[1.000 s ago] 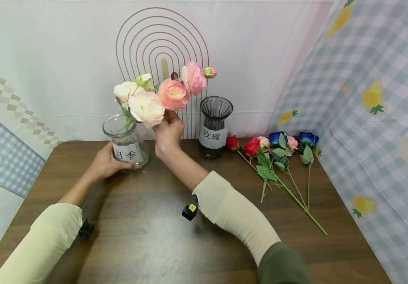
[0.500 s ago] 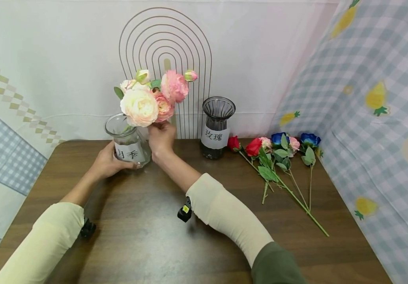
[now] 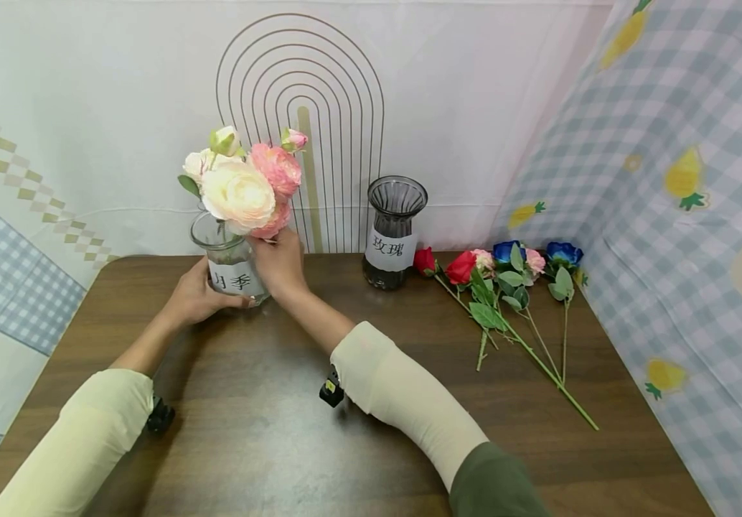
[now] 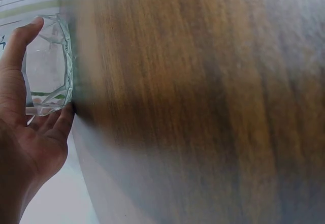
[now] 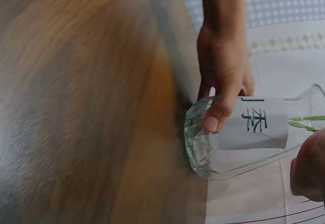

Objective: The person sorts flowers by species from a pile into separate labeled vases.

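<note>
glass vase (image 3: 232, 255) braced, pink blooms (image 3: 274, 169) at its mouth

the left hand (image 3: 198, 296) curls round the lower part of the clear vase, at the back of the wooden table (image 3: 268, 402), thumb across the front. the right hand (image 3: 278, 264) is closed just beside the rim, directly under the pink blooms, and appears to pinch their stems; the blooms and knuckles hide the exact grip. cream blooms (image 3: 238, 192) lean over the mouth, and green stems (image 5: 307, 119) show inside the neck, but whose they are i cannot tell.

the step in hand seems to be setting flowers into this vase. the next move likely calls for straightening the stems, lowering them past the rim and letting go while the left hand steadies the glass. red roses (image 3: 460, 268) lie apart, near the smoky vase (image 3: 398, 221).
</note>
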The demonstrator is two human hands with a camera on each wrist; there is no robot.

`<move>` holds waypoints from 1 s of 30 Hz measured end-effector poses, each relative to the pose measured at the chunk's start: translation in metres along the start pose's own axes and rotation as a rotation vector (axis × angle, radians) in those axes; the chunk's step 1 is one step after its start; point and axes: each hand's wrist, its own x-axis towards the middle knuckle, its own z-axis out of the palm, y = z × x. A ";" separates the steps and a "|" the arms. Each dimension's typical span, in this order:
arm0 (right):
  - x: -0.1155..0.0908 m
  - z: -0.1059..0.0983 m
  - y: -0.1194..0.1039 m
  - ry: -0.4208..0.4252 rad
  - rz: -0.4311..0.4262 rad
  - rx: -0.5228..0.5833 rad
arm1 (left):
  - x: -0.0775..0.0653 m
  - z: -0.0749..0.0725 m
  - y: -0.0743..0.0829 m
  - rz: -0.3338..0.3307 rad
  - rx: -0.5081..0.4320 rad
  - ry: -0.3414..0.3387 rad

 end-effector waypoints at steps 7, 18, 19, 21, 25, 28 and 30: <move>-0.011 -0.009 0.008 -0.115 -0.108 -0.152 | 0.000 -0.001 -0.001 0.015 -0.008 -0.017; -0.015 -0.021 0.010 -0.241 -0.007 -0.175 | 0.000 0.000 -0.002 0.001 0.004 -0.007; -0.016 -0.023 0.011 -0.247 0.001 -0.190 | -0.001 0.000 -0.002 0.002 0.006 -0.004; -0.017 -0.027 0.013 -0.259 0.018 -0.203 | -0.001 0.000 -0.002 0.004 0.004 0.000; -0.019 -0.036 0.018 -0.272 0.063 -0.231 | -0.001 0.000 -0.001 0.002 -0.001 0.004; -0.022 -0.044 0.021 -0.290 0.084 -0.227 | -0.001 0.000 -0.001 -0.002 -0.001 0.003; -0.023 -0.050 0.024 -0.293 0.092 -0.227 | 0.000 0.001 0.000 -0.002 0.004 0.004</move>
